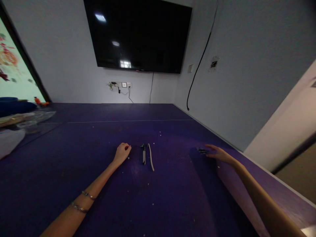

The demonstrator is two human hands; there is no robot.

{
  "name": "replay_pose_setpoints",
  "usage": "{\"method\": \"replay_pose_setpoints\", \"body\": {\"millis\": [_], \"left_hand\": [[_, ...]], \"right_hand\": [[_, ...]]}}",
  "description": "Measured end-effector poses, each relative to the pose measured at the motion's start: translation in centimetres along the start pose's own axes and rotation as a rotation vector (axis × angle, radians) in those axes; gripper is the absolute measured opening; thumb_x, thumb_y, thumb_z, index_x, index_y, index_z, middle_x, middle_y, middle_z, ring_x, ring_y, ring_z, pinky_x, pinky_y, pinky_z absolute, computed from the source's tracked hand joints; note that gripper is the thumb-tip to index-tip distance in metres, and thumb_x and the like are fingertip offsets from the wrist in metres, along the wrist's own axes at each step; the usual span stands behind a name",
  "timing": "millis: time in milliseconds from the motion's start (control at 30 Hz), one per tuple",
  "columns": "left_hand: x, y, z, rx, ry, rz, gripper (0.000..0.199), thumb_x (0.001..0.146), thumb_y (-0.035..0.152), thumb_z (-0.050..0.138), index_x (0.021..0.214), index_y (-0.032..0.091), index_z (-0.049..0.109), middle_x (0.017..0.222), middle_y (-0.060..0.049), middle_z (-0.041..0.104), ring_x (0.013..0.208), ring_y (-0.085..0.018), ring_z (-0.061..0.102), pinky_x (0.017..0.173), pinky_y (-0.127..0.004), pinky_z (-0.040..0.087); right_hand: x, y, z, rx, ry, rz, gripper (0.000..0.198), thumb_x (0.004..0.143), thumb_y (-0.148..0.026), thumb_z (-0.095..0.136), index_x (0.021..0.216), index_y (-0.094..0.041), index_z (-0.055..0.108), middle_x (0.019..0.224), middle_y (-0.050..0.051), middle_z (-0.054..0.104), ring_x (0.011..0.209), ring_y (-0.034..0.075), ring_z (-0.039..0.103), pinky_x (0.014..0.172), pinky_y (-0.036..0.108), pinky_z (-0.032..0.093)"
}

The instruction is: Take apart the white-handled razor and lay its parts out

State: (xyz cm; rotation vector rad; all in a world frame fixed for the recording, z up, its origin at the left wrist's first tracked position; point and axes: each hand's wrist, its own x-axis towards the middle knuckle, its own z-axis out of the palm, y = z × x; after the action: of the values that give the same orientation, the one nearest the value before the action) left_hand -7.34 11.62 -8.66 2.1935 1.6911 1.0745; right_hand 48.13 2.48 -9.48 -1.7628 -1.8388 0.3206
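Observation:
A razor (144, 156) with a grey and black handle lies on the purple tabletop, its head pointing away from me. Just right of it is a slim white toothbrush (151, 158), roughly parallel and apart from it. My left hand (122, 153) rests on the surface left of the razor, fingers curled into a loose fist with nothing visible in it. Farther right, my right hand (218, 154) reaches out with thumb and fingers apart. At its fingertips lie small dark objects (202, 151), too small to name; I cannot tell whether the fingers touch them.
The purple tabletop (98, 184) has small white specks on it. At the far left are clear plastic wrapping (43, 116) and a dark blue item (17, 107). A black cable (197, 70) hangs down the right wall. A television (140, 33) is on the back wall above sockets (124, 85).

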Motion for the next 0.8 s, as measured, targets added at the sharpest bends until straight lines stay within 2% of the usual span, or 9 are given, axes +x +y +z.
{"method": "replay_pose_setpoints", "body": {"millis": [133,333,800], "left_hand": [[-0.1,-0.7,0.1,-0.006,0.019,-0.007,0.024,0.077,0.027,0.045,0.059,0.017,0.057,0.069,-0.003,0.056,0.067,-0.016,0.055,0.068,-0.028,0.041],[-0.2,-0.7,0.2,0.004,0.009,0.003,0.023,0.076,0.027,0.047,0.057,0.018,0.056,0.069,-0.003,0.057,0.070,-0.017,0.056,0.070,-0.029,0.042],[-0.7,0.0,-0.1,0.017,0.002,0.021,0.022,0.077,0.023,0.047,0.057,0.018,0.055,0.070,-0.003,0.056,0.072,-0.017,0.055,0.073,-0.029,0.042]], "right_hand": [[0.4,0.8,-0.3,0.062,-0.069,-0.002,0.064,0.056,-0.042,0.067,0.115,-0.018,0.060,0.125,0.013,0.057,0.114,0.032,0.052,0.099,0.045,0.039],[1.4,0.4,-0.3,0.069,-0.175,-0.029,0.062,0.057,-0.037,0.067,0.116,-0.019,0.060,0.124,0.012,0.057,0.114,0.031,0.052,0.099,0.044,0.038],[1.2,-2.1,-1.0,0.140,-0.253,-0.045,0.057,0.058,-0.043,0.068,0.110,-0.021,0.063,0.116,0.010,0.063,0.108,0.030,0.056,0.095,0.044,0.041]]}}
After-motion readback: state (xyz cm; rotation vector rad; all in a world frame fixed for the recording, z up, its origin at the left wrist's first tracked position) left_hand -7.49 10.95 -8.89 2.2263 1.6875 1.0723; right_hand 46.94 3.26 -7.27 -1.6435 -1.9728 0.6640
